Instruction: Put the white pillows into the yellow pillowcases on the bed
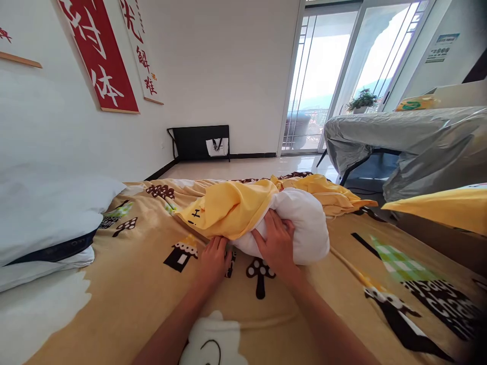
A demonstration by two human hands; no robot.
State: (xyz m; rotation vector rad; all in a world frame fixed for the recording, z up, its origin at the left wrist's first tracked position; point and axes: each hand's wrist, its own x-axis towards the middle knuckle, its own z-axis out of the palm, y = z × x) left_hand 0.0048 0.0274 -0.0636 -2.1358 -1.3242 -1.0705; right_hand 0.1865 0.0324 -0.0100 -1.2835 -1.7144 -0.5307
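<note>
The right hand (279, 243) presses spread fingers on the white pillow (304, 223) lying on the bed (144, 284), the left hand (215, 258) pinches the yellow pillowcase (232, 208) edge just beyond its fingertips; better pull evenly.

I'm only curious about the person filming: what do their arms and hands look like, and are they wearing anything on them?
Both forearms are bare: no sleeves reach into view. The left hand and the right hand wear no gloves, and no watch, bracelet or ring shows on them. The fingers are uncovered too. The elbows and upper arms lie outside the picture.
</note>
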